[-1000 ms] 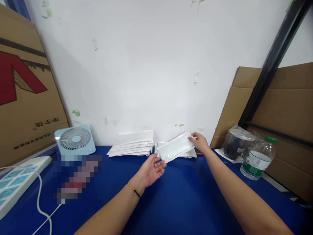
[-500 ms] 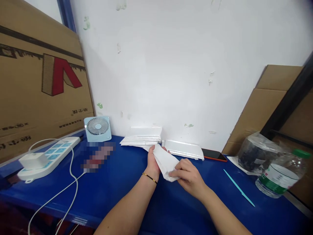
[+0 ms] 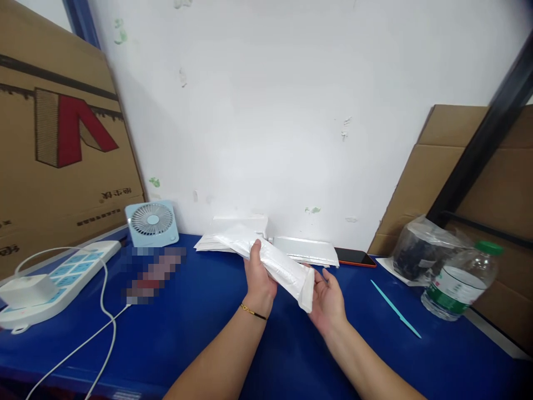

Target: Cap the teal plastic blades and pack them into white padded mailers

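Observation:
My left hand [image 3: 260, 273] is closed around the middle of a folded white film packet [image 3: 287, 266], thumb on top. The packet is long and slim, crinkled on its upper face, and slants down toward the right over the table. At its right end, my right hand [image 3: 327, 297] has its palm turned up and thumb apart, with the fingertips partly hidden behind the packet's edge. Behind the packet, a stack of flat white packets [image 3: 239, 223] lies against the wall. Beside that stack rests another flat white packet pile [image 3: 308, 251].
The blue table [image 3: 200, 316] bears a fan [image 3: 152, 223], a power strip [image 3: 83, 272] with a white cable, and a blurred-out item [image 3: 156, 276] at left. At right are a phone [image 3: 356, 257], a teal plastic knife [image 3: 395, 309], a bagged dark item [image 3: 416, 255] and a water bottle [image 3: 460, 286].
The packet has turned over, now showing its crinkled long face. My right hand has loosened from its end and rotated palm up. The camera view has shifted slightly right.

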`<state>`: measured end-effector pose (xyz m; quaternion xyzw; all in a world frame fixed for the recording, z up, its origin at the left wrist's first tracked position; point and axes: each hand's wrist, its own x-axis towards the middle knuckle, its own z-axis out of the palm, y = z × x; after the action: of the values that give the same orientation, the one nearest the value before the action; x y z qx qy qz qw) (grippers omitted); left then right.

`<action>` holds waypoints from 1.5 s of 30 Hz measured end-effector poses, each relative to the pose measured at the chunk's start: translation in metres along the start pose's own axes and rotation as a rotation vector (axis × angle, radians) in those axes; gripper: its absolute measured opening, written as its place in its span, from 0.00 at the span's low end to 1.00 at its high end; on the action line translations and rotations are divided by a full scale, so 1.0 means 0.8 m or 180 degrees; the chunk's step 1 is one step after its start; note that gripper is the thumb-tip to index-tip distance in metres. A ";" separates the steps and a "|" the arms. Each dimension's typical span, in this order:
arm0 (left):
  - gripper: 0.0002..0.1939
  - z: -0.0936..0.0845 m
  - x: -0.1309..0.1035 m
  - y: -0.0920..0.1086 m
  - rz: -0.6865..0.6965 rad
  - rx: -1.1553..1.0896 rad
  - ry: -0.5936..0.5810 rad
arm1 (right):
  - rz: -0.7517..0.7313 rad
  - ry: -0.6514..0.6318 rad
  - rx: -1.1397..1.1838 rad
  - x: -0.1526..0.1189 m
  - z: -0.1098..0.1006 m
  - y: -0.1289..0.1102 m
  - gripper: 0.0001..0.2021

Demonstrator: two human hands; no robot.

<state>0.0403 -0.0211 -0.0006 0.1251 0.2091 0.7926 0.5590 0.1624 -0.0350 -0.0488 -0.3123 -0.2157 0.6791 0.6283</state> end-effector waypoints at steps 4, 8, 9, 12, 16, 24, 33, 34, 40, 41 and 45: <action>0.20 0.008 -0.009 -0.014 0.0853 0.0696 -0.0539 | 0.0467 0.0073 0.0351 0.008 0.000 0.005 0.15; 0.20 0.019 -0.022 -0.021 0.1165 0.1391 -0.0914 | 0.0682 0.0075 0.0320 0.022 -0.008 0.009 0.15; 0.20 0.021 -0.025 -0.021 0.1246 0.1511 -0.0982 | 0.0705 0.0096 0.0271 0.025 -0.011 0.009 0.14; 0.21 0.025 -0.027 -0.017 0.1420 0.1664 -0.1039 | 0.0624 0.0196 -0.0028 0.030 -0.017 0.010 0.11; 0.25 0.023 -0.019 -0.015 0.1571 0.1514 -0.0796 | 0.0390 0.0030 -0.0911 0.025 -0.015 0.016 0.13; 0.26 0.018 -0.005 -0.003 0.1646 0.1019 -0.0653 | -0.0507 0.0173 -0.2589 0.040 -0.033 0.008 0.22; 0.19 0.015 0.011 0.040 0.2088 0.0614 -0.0464 | -0.1329 0.0749 -0.4294 0.063 -0.062 -0.022 0.23; 0.18 0.014 0.012 0.044 0.2100 0.0598 -0.0463 | -0.1409 0.0759 -0.4418 0.063 -0.063 -0.022 0.24; 0.16 0.009 0.016 0.057 0.1498 0.0298 -0.0369 | -0.1708 0.0615 -0.5114 0.054 -0.060 -0.010 0.21; 0.15 0.008 0.017 0.057 0.1230 0.0231 -0.0330 | -0.1796 0.0584 -0.5269 0.051 -0.058 -0.007 0.20; 0.13 0.003 0.025 0.055 0.0131 -0.0143 -0.0238 | -0.2236 0.0348 -0.6109 0.042 -0.046 0.008 0.16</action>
<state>-0.0022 -0.0143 0.0217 0.1464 0.1677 0.8031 0.5526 0.1830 -0.0065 -0.0842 -0.6334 -0.7189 -0.0175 0.2859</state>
